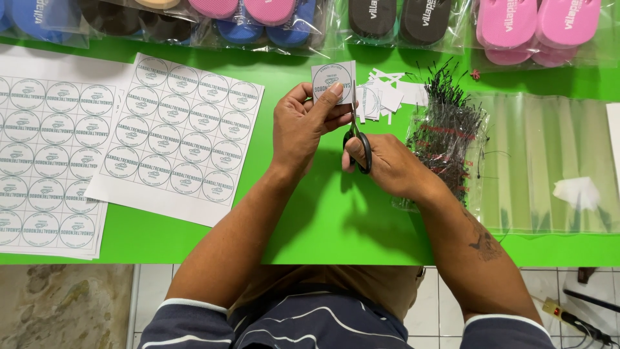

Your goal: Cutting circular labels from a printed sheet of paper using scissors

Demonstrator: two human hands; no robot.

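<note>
Paper label (333, 82), square-cut with a round print, is pinched by the left hand (302, 126) fingers above the green surface (323, 220) so the black-handled scissors (356, 132), gripped by right hand (387, 167) fingers through the loops, can trim its right edge, with printed label sheets (177, 139) lying left.

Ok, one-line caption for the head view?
Left hand holds a paper label while right hand cuts it with scissors.
</note>
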